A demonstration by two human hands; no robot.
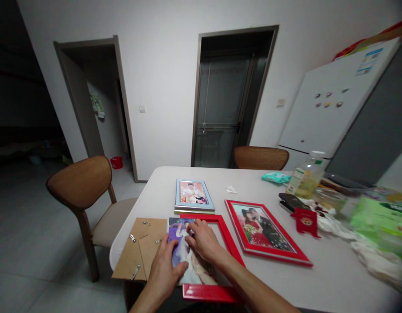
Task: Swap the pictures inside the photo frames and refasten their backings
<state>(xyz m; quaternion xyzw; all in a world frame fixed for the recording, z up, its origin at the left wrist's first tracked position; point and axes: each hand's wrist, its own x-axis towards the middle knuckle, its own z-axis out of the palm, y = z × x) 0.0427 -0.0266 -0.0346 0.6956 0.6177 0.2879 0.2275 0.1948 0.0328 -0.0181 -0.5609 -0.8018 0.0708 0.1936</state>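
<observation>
A printed photo [184, 254] with a purple part and a pale dress lies over the left part of an open red picture frame [232, 245], slightly overlapping its border. My left hand [165, 263] rests on the photo's left edge, thumb and fingers apart. On the photo's upper part, my right hand [204, 239] has its fingers bent and drawn together; whether they pinch anything is hidden. To the left is a brown backing board [131, 254] with several metal clips, jutting past the table's edge.
A second red frame [266, 232] with a couple's photo lies at right, and a light-blue frame [194, 195] lies behind. Farther right are a bottle [305, 176], a black phone-like object [291, 202], a red item [306, 221] and a green packet [377, 221]. A wooden chair [82, 182] stands left.
</observation>
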